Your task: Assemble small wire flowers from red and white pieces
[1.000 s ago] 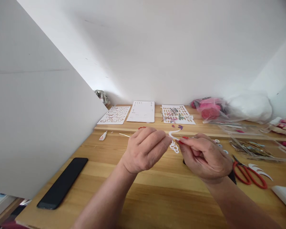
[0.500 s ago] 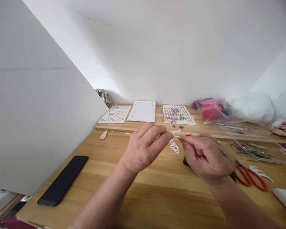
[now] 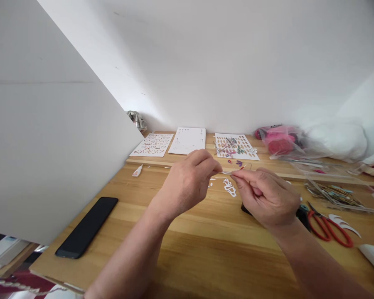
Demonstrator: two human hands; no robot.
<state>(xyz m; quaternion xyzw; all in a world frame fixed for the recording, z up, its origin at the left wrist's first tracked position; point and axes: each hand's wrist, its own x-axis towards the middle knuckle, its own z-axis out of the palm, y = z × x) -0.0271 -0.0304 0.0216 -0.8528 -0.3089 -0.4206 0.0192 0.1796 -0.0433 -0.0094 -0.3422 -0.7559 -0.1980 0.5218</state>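
Note:
Above the wooden table (image 3: 187, 253), my left hand (image 3: 188, 182) and my right hand (image 3: 266, 197) are close together with fingertips pinched. A thin white strip (image 3: 227, 172) spans the small gap between them, an end in each pinch. A fine wire or thread (image 3: 249, 165), with a bit of red on it, loops up by my right fingertips; exactly how it is held is hidden. White paper cutouts (image 3: 229, 187) lie on the table just below the gap. Behind the hands is a small purple petal-shaped piece (image 3: 239, 163).
Red-handled scissors (image 3: 326, 226) and white curved cutouts (image 3: 344, 224) lie right. A clear tray (image 3: 336, 195) holds thin sticks. Patterned sheets (image 3: 152, 144), bags (image 3: 279, 139) and white stuffing (image 3: 336, 139) line the back. A phone (image 3: 87, 227) and small glue bottle (image 3: 137, 170) sit left.
The fingertips stay pinched close together while the white piece between them has turned narrower and straighter. The wire loop now shows above my right hand. The view has shifted slightly.

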